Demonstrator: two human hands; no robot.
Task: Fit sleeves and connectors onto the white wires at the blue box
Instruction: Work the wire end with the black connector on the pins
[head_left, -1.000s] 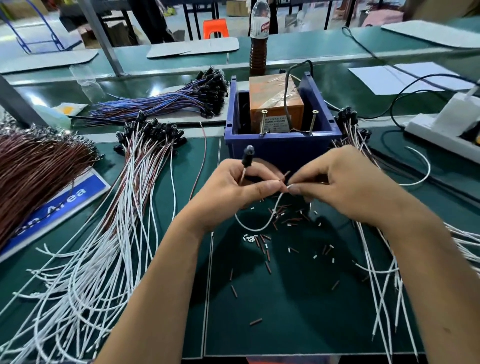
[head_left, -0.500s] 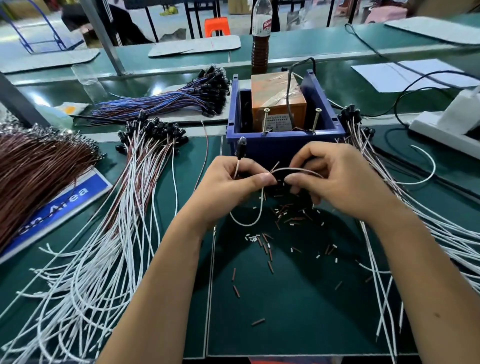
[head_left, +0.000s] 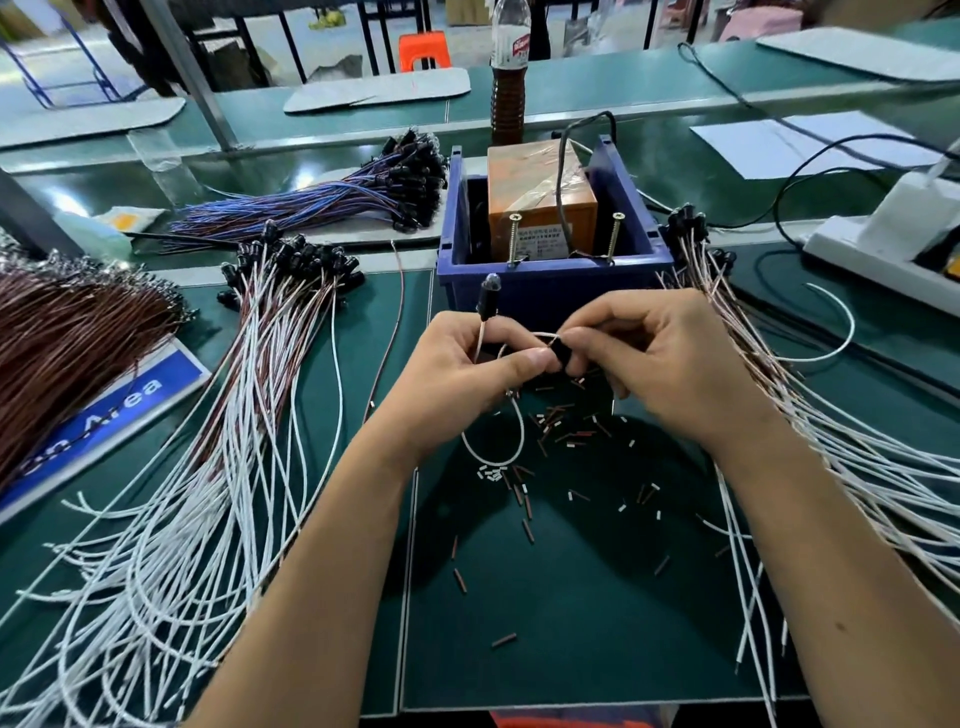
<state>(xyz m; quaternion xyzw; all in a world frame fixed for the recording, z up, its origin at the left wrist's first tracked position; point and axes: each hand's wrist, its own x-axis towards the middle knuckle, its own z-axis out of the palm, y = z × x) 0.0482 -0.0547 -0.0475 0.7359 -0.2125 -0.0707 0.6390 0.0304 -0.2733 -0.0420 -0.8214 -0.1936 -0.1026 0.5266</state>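
Head view, nearest first: the table (head_left: 571, 623) in front of the person is strewn with short brown and white sleeve pieces (head_left: 527, 530), loose and lying every way. Just beyond them the left hand (head_left: 462, 379) and right hand (head_left: 670, 364) meet in front of the blue box (head_left: 550, 283). The left fingers are curled and clamped on a white wire (head_left: 511, 447), which hangs in a loop below the hand, while its black connector (head_left: 488, 296) stands up above the knuckles. The right fingers (head_left: 574, 338) pinch together round a small dark piece at the wire's other end (too small to say whether it is a sleeve or a connector), touching the left thumb.

The likely trouble is at that pinch. The piece is tiny and the wire end is springy, so a slight misalignment could bend the stripped end or let the piece pop out and vanish among the scattered pieces below. The dangling loop could also catch as the hands pull apart.

To the left lies a big fan of unfinished white wires (head_left: 171, 519); to the right a second bundle (head_left: 831, 467) runs close under the right wrist, where a sweep of the forearm could drag strands or mix the two lots. Farther off, inside the box, sits an orange block (head_left: 540, 197) with two upright screws (head_left: 615, 236).
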